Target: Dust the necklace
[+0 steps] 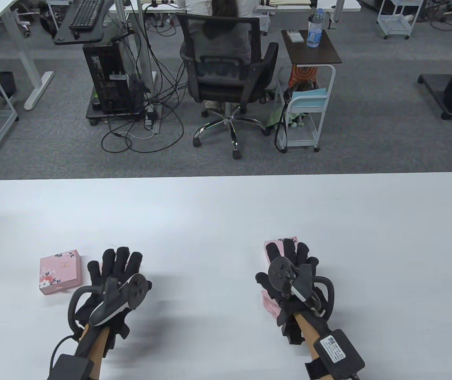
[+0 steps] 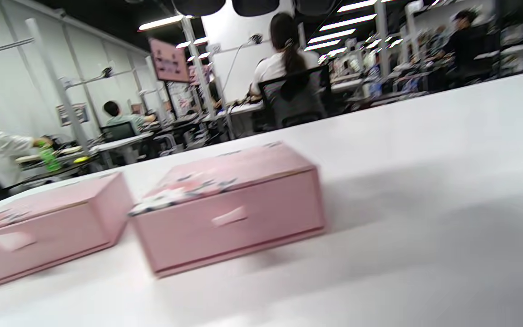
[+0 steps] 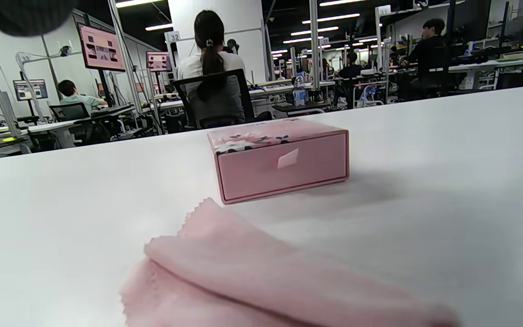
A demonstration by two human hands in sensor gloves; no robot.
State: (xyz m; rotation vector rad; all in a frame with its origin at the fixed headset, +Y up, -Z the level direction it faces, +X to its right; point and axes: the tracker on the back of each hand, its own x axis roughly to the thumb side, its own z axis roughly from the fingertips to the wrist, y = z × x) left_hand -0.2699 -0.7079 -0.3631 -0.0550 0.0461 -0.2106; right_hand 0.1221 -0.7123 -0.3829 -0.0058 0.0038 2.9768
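Note:
No necklace shows in any view. A pink floral drawer box (image 1: pixel 60 272) lies shut on the white table (image 1: pixel 226 206), just left of my left hand (image 1: pixel 121 263), whose fingers are straight and spread and hold nothing. A second pink box (image 1: pixel 279 242) (image 3: pixel 282 159) lies partly hidden beneath the straight fingers of my right hand (image 1: pixel 293 257), which hovers above it empty. A folded pink cloth (image 1: pixel 268 304) (image 3: pixel 252 272) lies on the table under that hand's palm. The blurred left wrist view shows a pink box (image 2: pixel 229 204) with another (image 2: pixel 39 227) beside it.
Beyond the table's far edge a person sits in a black office chair (image 1: pixel 226 67) with their back to me. A white cart (image 1: pixel 305 107) with a side table and water bottle stands to its right. A computer tower with cables (image 1: pixel 107 79) stands to its left.

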